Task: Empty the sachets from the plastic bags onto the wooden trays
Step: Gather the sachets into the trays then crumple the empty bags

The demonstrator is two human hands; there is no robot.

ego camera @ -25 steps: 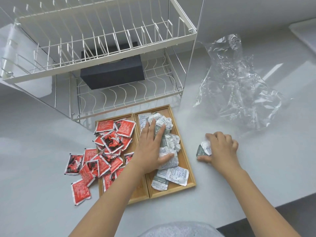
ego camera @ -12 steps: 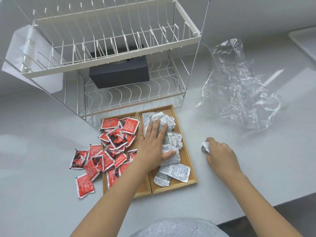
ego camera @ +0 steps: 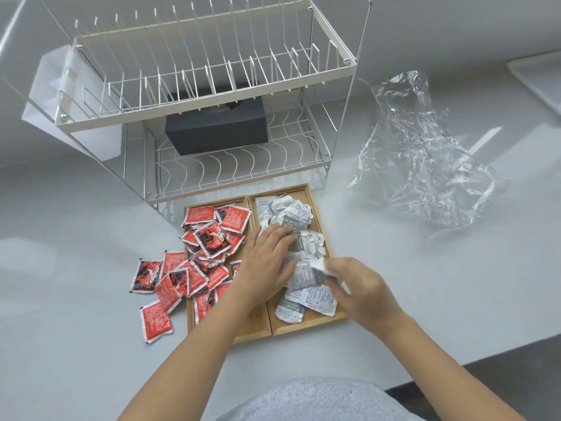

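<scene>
Left of centre, red sachets (ego camera: 209, 238) spilled off the left tray (ego camera: 258, 325) onto the counter (ego camera: 76, 344). Your left hand (ego camera: 267, 262) stayed flat and released on the grey sachets (ego camera: 299, 229) in the right tray (ego camera: 309, 325). Your right hand (ego camera: 358, 287) had crossed from the counter to that tray, fingers clenched around stray sachets (ego camera: 318, 270). At right lay the empty plastic bag (ego camera: 419, 159). Little likely remained.

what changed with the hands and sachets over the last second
The right hand, gripping a few white sachets, moved left from the counter to over the right tray. The left hand stayed pressed on the white pile. Red sachets and plastic bag unchanged.
</scene>
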